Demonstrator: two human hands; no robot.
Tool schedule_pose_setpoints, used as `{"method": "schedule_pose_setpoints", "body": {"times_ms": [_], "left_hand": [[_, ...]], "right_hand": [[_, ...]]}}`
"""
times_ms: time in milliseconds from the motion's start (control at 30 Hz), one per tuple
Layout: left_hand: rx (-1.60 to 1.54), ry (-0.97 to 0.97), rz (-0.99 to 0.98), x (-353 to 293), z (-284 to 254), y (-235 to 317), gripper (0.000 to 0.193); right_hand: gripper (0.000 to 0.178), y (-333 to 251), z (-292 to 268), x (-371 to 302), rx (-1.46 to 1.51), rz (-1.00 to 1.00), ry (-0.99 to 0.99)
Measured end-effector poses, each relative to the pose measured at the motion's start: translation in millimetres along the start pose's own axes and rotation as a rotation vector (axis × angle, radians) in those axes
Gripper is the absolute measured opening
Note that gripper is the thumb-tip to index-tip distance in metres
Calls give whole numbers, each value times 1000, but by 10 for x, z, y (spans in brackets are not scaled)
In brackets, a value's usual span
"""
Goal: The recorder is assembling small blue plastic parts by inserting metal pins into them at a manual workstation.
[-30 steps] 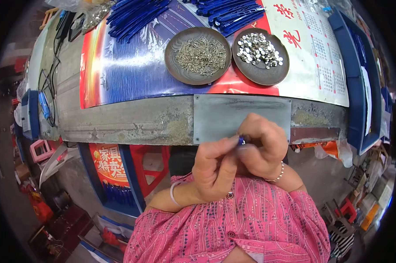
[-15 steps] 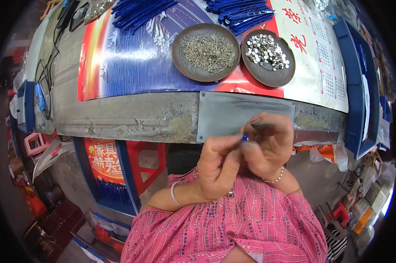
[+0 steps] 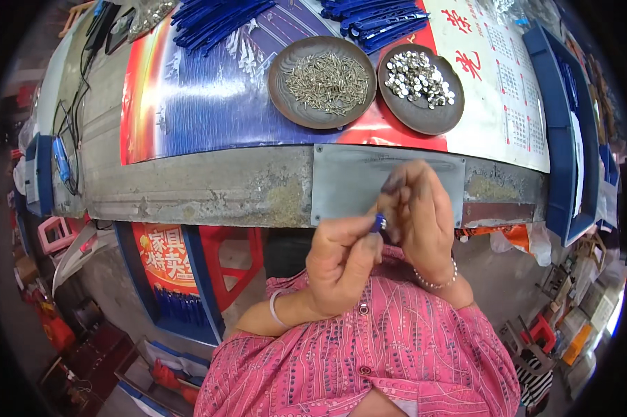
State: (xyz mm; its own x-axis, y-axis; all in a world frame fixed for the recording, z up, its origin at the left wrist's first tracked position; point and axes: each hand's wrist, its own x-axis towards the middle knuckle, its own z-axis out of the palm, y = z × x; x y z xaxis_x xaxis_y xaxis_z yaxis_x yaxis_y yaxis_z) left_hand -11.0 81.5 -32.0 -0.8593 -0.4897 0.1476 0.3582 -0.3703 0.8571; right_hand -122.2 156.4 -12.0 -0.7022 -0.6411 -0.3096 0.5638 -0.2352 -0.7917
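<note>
Between the thumb and forefinger of my left hand (image 3: pixel 341 260) is a small blue piece (image 3: pixel 378 223) with a silvery spot at its end; the rest of it is hidden by the fingers. My right hand (image 3: pixel 424 222) is raised just beside it, fingers bent towards the left fingertips. Its fingertips are smeared and partly overlap, so whether they hold anything does not show. Both hands are in front of the table edge, over a grey metal plate (image 3: pixel 348 182). Beyond them stand a dark round dish of thin metal pins (image 3: pixel 327 83) and another of shiny round discs (image 3: pixel 417 78).
Bundles of long blue strips (image 3: pixel 219 21) and more blue strips (image 3: pixel 379 24) lie at the far side on a printed poster (image 3: pixel 209 104). A blue bin (image 3: pixel 560 139) stands at the right. Below the table are a blue-framed tray (image 3: pixel 209 313) and a red stool (image 3: pixel 251 274).
My right hand has come away from the blue piece and turned, its fingers rising. More of the blue piece now shows in my left hand, which has barely moved.
</note>
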Motion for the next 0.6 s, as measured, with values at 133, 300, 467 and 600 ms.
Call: {"method": "schedule_pose_setpoints", "body": {"times_ms": [133,300,467,600], "left_hand": [[106,116,-92,28,56,39,28],[52,84,-103,26,39,80,27],[112,119,-123,-15,19,28,25],[92,108,-64,-35,22,6,23]], "right_hand": [[10,10,-50,-32,-691,-311,-235],[15,77,-26,20,-1022,-834,-213],[20,104,20,-47,-1204,-815,-130],[13,43,20,-128,-776,-329,-171]]}}
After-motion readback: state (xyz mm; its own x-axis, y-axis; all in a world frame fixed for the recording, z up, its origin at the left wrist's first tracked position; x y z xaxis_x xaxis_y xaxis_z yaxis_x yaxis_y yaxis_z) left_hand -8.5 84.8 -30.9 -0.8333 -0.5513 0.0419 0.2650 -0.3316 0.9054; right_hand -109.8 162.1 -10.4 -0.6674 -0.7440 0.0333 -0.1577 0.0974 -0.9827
